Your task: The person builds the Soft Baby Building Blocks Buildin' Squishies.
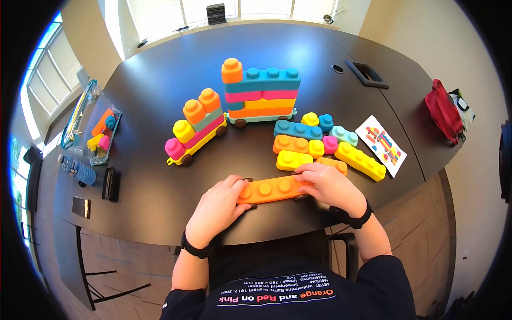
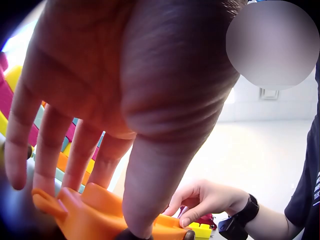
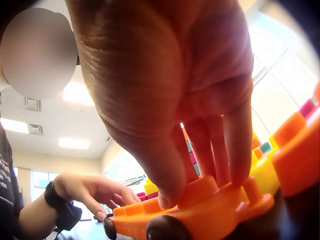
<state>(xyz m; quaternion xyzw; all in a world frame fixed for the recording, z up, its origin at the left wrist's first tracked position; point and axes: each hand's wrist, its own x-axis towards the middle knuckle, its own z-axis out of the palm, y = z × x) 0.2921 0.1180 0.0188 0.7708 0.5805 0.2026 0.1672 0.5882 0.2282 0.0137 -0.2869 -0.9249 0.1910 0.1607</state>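
An orange wheeled base (image 1: 270,189) with studs on top stands near the table's front edge. My left hand (image 1: 217,205) grips its left end, thumb at the near side and fingers at the far side, as the left wrist view also shows around the orange base (image 2: 95,215). At the other end my right hand (image 1: 333,186) holds it between thumb and fingers; in the right wrist view the thumb presses by a stud of the orange base (image 3: 205,215). Dark wheels show beneath both ends.
Two block vehicles, one stepped (image 1: 205,130) and one tall (image 1: 266,98), stand beyond. Loose blocks (image 1: 304,129) and a picture card (image 1: 381,144) lie right. At left are a clear bag (image 1: 96,125), bottle (image 1: 78,169), black case (image 1: 110,184) and phone (image 1: 81,207); far right, a red bag (image 1: 444,112).
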